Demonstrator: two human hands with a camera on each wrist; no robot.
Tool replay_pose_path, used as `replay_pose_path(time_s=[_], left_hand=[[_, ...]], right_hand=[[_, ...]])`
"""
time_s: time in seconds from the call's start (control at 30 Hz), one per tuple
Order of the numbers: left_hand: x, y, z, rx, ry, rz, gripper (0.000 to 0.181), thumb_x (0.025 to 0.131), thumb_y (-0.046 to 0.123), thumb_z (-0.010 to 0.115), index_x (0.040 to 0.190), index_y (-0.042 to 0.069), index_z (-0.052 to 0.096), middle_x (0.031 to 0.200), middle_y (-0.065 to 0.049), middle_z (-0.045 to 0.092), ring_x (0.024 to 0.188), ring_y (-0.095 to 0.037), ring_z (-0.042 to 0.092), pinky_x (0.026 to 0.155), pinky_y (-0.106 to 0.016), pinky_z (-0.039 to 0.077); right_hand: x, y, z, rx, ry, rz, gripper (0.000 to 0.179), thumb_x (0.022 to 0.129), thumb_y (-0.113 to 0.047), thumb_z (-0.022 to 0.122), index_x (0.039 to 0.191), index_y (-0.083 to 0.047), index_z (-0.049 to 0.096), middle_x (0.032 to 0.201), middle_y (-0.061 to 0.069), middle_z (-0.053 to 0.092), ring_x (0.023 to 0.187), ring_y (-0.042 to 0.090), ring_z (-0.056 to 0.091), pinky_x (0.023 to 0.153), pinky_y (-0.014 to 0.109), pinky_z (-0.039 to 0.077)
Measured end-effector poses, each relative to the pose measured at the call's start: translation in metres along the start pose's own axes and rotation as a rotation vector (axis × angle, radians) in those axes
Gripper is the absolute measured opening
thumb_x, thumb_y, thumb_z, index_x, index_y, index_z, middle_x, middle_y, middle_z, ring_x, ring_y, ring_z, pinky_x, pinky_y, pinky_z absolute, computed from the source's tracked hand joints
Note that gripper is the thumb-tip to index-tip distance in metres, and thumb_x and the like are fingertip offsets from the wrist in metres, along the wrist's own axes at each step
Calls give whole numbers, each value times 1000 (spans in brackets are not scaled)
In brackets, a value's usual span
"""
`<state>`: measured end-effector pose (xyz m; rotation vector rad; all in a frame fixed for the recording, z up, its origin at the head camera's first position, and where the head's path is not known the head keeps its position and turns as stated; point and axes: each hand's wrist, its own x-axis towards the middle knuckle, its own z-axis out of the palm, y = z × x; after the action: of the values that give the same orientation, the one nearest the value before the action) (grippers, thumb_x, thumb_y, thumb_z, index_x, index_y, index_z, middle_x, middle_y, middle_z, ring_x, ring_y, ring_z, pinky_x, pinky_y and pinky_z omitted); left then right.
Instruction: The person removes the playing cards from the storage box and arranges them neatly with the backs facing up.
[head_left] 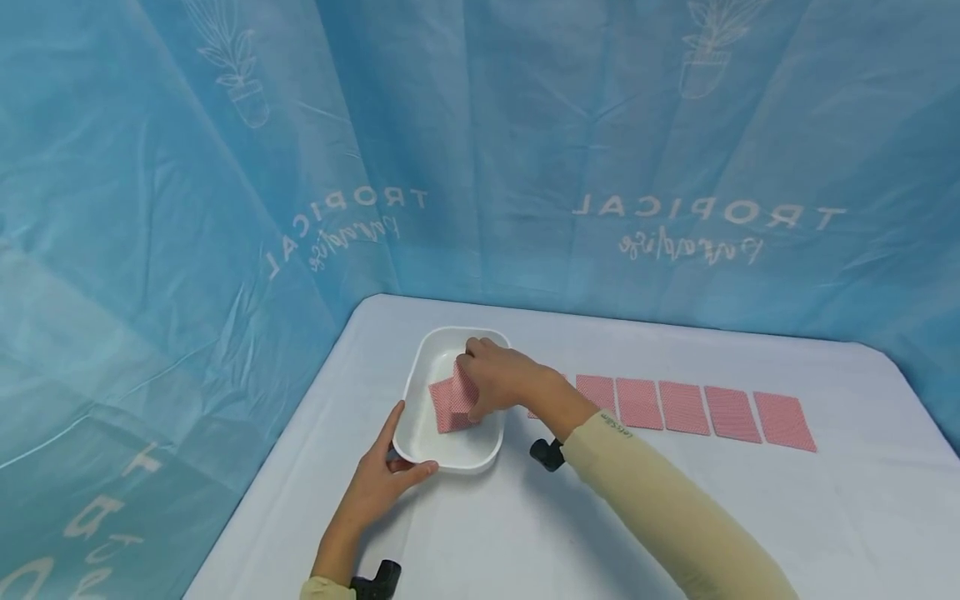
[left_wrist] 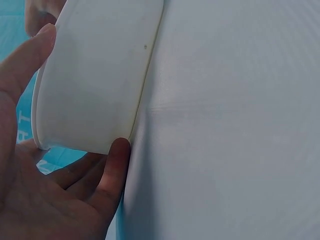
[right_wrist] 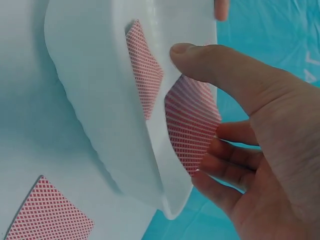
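A white rectangular tray (head_left: 452,455) with rounded corners stands on the table's left part. My left hand (head_left: 375,487) grips its near left corner, thumb on the near side and fingers around the left; the left wrist view shows fingertips (left_wrist: 120,147) against its lower edge. Over the tray, my right hand (head_left: 497,377) holds a red-and-white checked playing card (right_wrist: 192,125) between thumb and fingers, tilted up. Another such card (head_left: 441,406) lies on the tray's floor, partly covered by the held one. Whether more cards lie beneath cannot be seen.
Right of the tray runs a row of several face-down cards (head_left: 682,407) on the white tablecloth (head_left: 750,517); my right forearm hides part of the row's left end. Blue printed curtains (head_left: 525,150) hang behind and on the left. A black wrist camera (head_left: 547,455) sits under my right wrist.
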<state>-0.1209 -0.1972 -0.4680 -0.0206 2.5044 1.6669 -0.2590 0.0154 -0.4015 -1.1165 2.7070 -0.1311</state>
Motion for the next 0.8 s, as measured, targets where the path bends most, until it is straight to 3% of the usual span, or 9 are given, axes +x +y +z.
replay_pose_path(time_s=[0.33, 0.8], left_hand=[[13, -34, 4, 13, 33, 6, 102, 76, 37, 83, 152, 43, 15, 135, -12, 49, 102, -23, 63, 79, -36, 51], [13, -36, 5, 9, 37, 18, 103, 76, 38, 82, 152, 42, 14, 136, -12, 48, 103, -23, 63, 78, -35, 50]], right_hand=[[-11, 2, -4, 9, -11, -15, 74, 71, -48, 82, 130, -13, 55, 120, -1, 44, 105, 13, 39, 82, 27, 47], [-29, 9, -8, 33, -17, 25, 77, 69, -46, 84, 131, -10, 55, 117, 0, 45, 104, 14, 41, 78, 28, 48]])
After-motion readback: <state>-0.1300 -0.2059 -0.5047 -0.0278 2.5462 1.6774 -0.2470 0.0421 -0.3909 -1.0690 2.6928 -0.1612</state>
